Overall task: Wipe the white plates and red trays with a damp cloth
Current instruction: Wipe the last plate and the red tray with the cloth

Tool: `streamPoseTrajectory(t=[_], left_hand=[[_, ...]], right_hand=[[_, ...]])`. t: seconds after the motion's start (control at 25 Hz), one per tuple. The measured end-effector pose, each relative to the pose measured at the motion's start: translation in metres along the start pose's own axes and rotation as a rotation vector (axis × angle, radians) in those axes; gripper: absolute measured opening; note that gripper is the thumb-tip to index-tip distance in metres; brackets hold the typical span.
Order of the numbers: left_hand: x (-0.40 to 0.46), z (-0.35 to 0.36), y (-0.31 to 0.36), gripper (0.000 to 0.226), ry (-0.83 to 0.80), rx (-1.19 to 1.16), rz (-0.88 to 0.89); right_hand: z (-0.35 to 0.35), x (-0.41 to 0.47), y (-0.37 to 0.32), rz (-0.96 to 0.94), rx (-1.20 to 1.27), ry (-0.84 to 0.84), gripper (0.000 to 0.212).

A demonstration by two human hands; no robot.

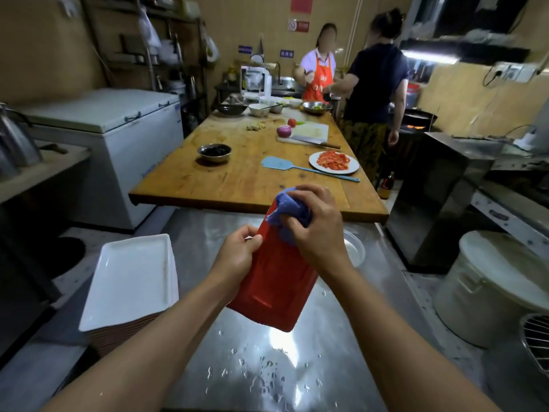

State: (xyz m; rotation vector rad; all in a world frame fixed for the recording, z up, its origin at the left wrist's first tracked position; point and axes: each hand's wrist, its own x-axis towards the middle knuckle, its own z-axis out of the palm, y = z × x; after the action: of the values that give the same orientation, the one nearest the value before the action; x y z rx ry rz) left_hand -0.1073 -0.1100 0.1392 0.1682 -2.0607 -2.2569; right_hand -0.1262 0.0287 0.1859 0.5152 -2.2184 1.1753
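Note:
I hold a red rectangular tray (274,288) tilted up above the wet steel counter (261,367). My left hand (237,252) grips its left edge. My right hand (316,226) clutches a bunched blue cloth (286,209) pressed against the tray's upper end. At the left of the counter stands a stack with a white rectangular plate (130,278) on top and reddish tray edges (118,333) showing beneath it.
A clear round lid or dish (355,246) lies on the counter behind my right wrist. Beyond is a wooden table (237,179) with bowls, a cutting board, a knife and a plate of tomato. Two people stand at its far end. A white bucket (487,286) sits at right.

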Motion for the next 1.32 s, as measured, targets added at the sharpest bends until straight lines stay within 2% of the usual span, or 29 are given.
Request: streamPoseTrajectory(t=[0.12, 0.24, 0.4, 0.6, 0.68, 0.8, 0.96, 1.04, 1.12, 1.2, 1.32], left_hand=[[-0.004, -0.002, 0.01, 0.025, 0.008, -0.044, 0.016], [-0.007, -0.004, 0.015, 0.026, 0.049, -0.066, 0.032], [-0.011, -0.004, 0.019, 0.023, 0.062, -0.153, -0.001], [-0.009, 0.002, 0.024, 0.022, 0.096, -0.296, -0.064], [-0.006, 0.008, 0.024, 0.022, 0.124, -0.376, -0.082], [0.004, 0.015, 0.027, 0.022, 0.198, -0.512, -0.102], [0.019, 0.019, 0.035, 0.02, 0.306, -0.654, -0.116], [0.024, 0.024, 0.037, 0.016, 0.307, -0.731, -0.151], [0.022, 0.029, 0.037, 0.016, 0.243, -0.763, -0.195], [0.017, 0.026, 0.036, 0.02, 0.099, -0.768, -0.251], [0.015, 0.006, 0.044, 0.023, -0.098, -0.599, -0.313]], right_hand=[[0.008, 0.006, -0.004, -0.067, -0.207, -0.101, 0.036], [0.01, 0.01, -0.003, -0.151, -0.304, -0.175, 0.039], [-0.002, 0.007, 0.015, -0.187, -0.381, -0.139, 0.042], [-0.014, 0.003, 0.031, 0.004, -0.062, 0.012, 0.037], [-0.008, 0.001, 0.024, 0.162, 0.041, 0.019, 0.046], [0.001, -0.012, 0.017, 0.319, 0.042, -0.011, 0.054], [-0.007, -0.036, 0.017, 0.343, -0.023, -0.041, 0.048], [-0.017, -0.035, 0.019, 0.407, 0.089, -0.028, 0.043], [-0.029, -0.027, 0.021, 0.559, 0.37, 0.012, 0.044], [-0.038, -0.02, 0.026, 0.678, 0.63, 0.048, 0.05], [-0.05, -0.013, 0.037, 0.691, 0.728, 0.038, 0.046]])
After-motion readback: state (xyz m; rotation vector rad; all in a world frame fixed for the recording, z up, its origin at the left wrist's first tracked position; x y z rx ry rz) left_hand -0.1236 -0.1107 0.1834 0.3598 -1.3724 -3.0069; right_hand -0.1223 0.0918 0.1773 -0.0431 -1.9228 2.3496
